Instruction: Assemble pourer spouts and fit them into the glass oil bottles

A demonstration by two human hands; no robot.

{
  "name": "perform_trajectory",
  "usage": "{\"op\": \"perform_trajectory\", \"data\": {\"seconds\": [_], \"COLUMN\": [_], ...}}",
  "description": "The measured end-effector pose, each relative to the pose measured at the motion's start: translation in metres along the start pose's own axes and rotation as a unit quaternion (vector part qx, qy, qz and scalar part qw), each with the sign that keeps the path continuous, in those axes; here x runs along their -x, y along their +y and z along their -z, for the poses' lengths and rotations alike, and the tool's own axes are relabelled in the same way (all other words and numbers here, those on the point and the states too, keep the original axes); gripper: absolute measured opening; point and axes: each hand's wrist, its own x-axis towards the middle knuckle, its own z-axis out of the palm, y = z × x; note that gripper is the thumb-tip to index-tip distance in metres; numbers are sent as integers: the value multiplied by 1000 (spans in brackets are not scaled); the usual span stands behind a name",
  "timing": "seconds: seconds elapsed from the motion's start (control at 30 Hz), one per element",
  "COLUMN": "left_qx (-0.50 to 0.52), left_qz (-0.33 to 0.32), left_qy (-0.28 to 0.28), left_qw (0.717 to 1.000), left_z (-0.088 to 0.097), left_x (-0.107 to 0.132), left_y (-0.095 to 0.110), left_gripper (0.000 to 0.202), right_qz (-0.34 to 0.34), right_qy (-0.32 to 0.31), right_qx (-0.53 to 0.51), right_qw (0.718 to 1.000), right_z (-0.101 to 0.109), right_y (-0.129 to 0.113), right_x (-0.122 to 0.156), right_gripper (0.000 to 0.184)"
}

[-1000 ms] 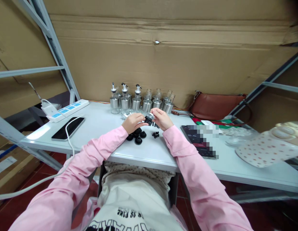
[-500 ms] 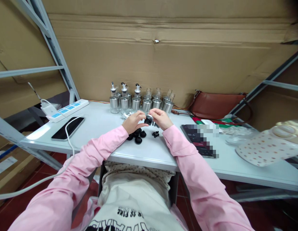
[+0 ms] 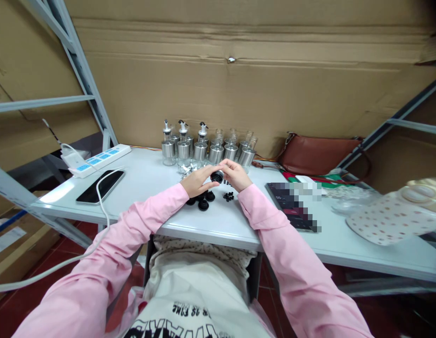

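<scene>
Over the table's middle, both hands meet around a black ribbed bottle stopper (image 3: 217, 176) with a silvery rim. My left hand (image 3: 199, 180) is closed on its left side, thumb below and fingers above. From the right, the fingers of my right hand (image 3: 236, 175) grip the rim, their tips close to the left fingertips. Beneath the left hand lie several black stoppers (image 3: 203, 205), partly covered by it. A small cluster of tiny black parts (image 3: 228, 196) lies below the right hand. Behind the left hand are shiny silver-white pourer parts (image 3: 187, 169).
Several glass-and-steel bottles (image 3: 183, 151) stand in rows at the back, some with pourers. A phone (image 3: 101, 187), a power strip (image 3: 101, 159) and a white cable are on the left. Rightward lie a dark tablet-like device (image 3: 290, 204), a brown bag (image 3: 319, 155) and a dotted pouch (image 3: 386, 218).
The left fingers have moved over the top of the stopper, closer to the right fingertips. The stopper stays held between both hands, its black ribbed end turned a little more toward me.
</scene>
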Motion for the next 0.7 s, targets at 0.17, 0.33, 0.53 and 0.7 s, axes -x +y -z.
{"op": "perform_trajectory", "data": {"seconds": [0.17, 0.33, 0.53, 0.7], "left_qx": [5, -9, -25, -25], "left_qz": [15, 16, 11, 5], "left_qy": [10, 27, 38, 47], "left_qw": [1000, 999, 999, 999], "left_z": [-2, -5, -7, -10], "left_x": [1, 1, 1, 2], "left_y": [-2, -2, -2, -3], "left_gripper": [41, 39, 37, 36], "right_qz": [-7, -7, -13, -17], "right_qy": [1, 10, 9, 11], "right_qx": [-11, -10, -16, -28], "right_qw": [1000, 1000, 1000, 999], "right_z": [-3, -3, -3, -3], "right_y": [-2, -4, -6, -6], "right_x": [0, 1, 1, 1], "right_gripper": [39, 39, 38, 39]}}
